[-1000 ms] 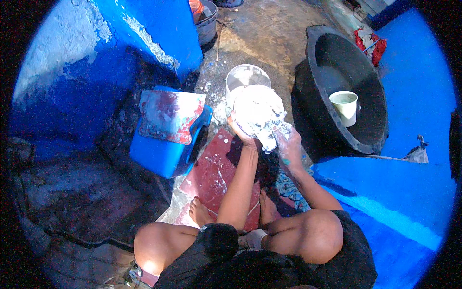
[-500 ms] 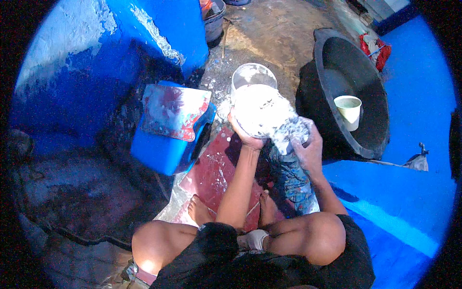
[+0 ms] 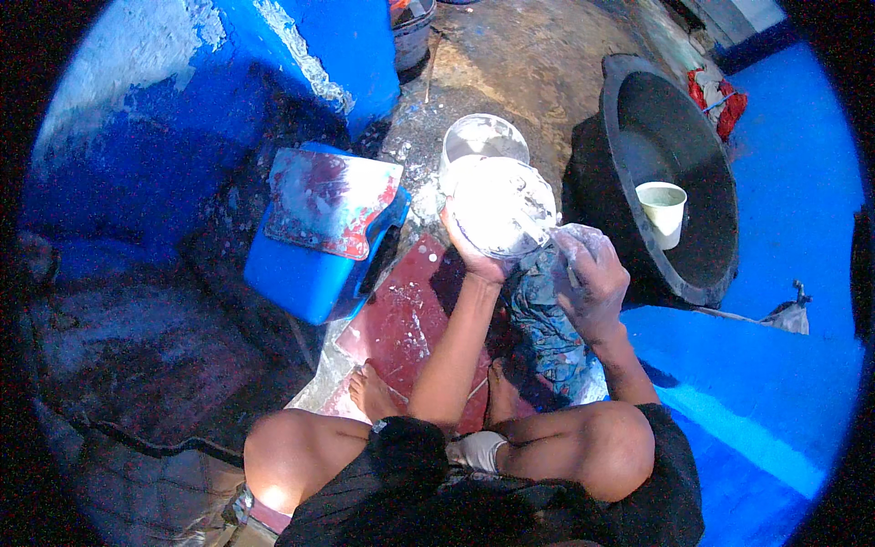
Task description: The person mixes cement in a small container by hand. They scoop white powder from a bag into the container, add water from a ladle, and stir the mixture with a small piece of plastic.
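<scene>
My left hand [image 3: 476, 253] grips the near-left edge of a round white dish [image 3: 501, 205], tilted and bright with white powder or paste; whether it is a bowl or a lid I cannot tell. Directly behind it stands a white bucket [image 3: 488, 128]. At the dish's right rim, my right hand [image 3: 592, 273] is closed, its fingers curled and dusted white. A pale strip runs from those fingers onto the dish, too washed out to name. Below the dish, a crumpled blue patterned cloth [image 3: 547, 333] lies on the ground, partly hidden by my right hand.
On the right, a big black tub [image 3: 629, 201] holds a white cup [image 3: 663, 214]. To the left, a stained board [image 3: 333, 201] lies across a blue plastic box [image 3: 296, 283]. A red tiled patch [image 3: 401, 314] lies between my feet and the bucket. A dark bucket [image 3: 415, 36] stands farther back.
My right hand has turned and drawn slightly down and right from the dish. The grey-white clump at its fingers no longer shows. My left hand keeps hold of the dish.
</scene>
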### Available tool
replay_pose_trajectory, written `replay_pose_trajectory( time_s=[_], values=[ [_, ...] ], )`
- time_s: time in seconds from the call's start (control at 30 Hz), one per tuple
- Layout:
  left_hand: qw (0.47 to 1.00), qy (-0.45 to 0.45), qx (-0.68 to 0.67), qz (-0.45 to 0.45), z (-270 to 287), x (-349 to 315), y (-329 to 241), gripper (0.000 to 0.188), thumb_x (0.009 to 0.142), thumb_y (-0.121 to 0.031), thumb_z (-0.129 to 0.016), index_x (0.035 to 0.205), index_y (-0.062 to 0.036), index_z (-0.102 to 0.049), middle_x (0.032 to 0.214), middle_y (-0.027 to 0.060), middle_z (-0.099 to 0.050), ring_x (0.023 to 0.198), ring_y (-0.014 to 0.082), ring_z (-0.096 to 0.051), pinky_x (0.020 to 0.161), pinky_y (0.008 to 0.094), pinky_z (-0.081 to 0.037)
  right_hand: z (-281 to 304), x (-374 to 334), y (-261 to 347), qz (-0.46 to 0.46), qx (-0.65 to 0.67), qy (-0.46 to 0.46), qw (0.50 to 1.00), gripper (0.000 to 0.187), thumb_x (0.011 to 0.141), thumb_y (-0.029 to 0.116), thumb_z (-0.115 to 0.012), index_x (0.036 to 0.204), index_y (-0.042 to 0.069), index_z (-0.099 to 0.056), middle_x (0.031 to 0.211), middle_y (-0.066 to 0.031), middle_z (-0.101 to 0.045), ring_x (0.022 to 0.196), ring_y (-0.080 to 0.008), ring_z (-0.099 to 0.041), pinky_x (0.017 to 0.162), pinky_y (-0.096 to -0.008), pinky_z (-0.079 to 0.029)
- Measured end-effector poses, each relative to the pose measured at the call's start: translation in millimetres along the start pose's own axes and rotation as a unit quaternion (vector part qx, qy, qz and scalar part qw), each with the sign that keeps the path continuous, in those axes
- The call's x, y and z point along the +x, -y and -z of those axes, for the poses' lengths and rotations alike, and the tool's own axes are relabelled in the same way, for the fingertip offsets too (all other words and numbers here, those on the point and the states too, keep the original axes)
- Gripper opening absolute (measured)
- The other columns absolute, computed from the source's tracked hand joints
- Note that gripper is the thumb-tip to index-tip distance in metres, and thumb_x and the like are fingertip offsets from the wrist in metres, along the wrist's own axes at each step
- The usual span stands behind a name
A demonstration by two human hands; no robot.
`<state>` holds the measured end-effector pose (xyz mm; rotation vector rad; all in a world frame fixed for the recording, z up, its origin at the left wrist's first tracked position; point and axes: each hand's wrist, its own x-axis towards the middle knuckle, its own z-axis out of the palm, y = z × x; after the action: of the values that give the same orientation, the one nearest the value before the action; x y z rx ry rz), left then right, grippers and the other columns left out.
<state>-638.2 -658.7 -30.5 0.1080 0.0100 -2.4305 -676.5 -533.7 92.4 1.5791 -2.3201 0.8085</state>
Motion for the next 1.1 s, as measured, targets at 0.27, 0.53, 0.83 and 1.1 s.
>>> replay_pose_trajectory(
  time_s=[0.27, 0.53, 0.83, 1.1],
  values=[
    [0.997, -0.067, -0.012, -0.049, -9.0, -2.0, 2.2, 0.067, 0.089, -0.059, -0.03, 0.133, -0.0108, -0.041, 0.131, 0.0085, -0.048, 0.117, 0.029, -0.046, 0.098, 0.046, -0.038, -30.4, -17.0, -6.4, 0.078, -0.063, -0.043, 0.994, 0.036, 0.062, 0.002, -0.067, 0.096, 0.012, -0.069, 0.093, -0.01, -0.064, 0.081, -0.0284, -0.062, 0.065, -0.035, -0.052],
    [0.985, -0.149, 0.029, -0.082, -29.7, -2.8, -3.3, 0.067, 0.087, -0.061, -0.036, 0.131, -0.0108, -0.043, 0.13, 0.0082, -0.048, 0.117, 0.028, -0.046, 0.099, 0.0451, -0.037, -40.1, -35.5, -5.6, 0.067, -0.077, 0.026, 0.994, 0.046, 0.06, 0.006, -0.067, 0.105, 0.015, -0.068, 0.1, -0.0098, -0.063, 0.079, -0.0279, -0.059, 0.062, -0.0355, -0.049],
    [0.99, -0.132, 0.004, -0.047, -31.6, -4.5, -9.8, 0.066, 0.086, -0.061, -0.037, 0.13, -0.0116, -0.045, 0.128, 0.0094, -0.05, 0.114, 0.0298, -0.05, 0.096, 0.048, -0.041, -31.4, -40.0, -7.2, 0.069, -0.073, 0.026, 0.995, 0.041, 0.062, 0.005, -0.065, 0.101, 0.017, -0.069, 0.105, -0.007, -0.065, 0.067, -0.0244, -0.054, 0.054, -0.0308, -0.046],
    [0.993, -0.091, 0.011, -0.071, -32.1, -7.5, -5.8, 0.057, 0.088, -0.055, -0.04, 0.125, -0.0111, -0.048, 0.126, 0.0081, -0.052, 0.116, 0.0275, -0.049, 0.098, 0.0463, -0.041, -21.6, -39.0, -7.3, 0.071, -0.071, 0.052, 0.994, 0.043, 0.061, 0.002, -0.063, 0.101, 0.016, -0.069, 0.106, -0.0059, -0.065, 0.068, -0.0245, -0.055, 0.055, -0.0304, -0.047]
  ],
)
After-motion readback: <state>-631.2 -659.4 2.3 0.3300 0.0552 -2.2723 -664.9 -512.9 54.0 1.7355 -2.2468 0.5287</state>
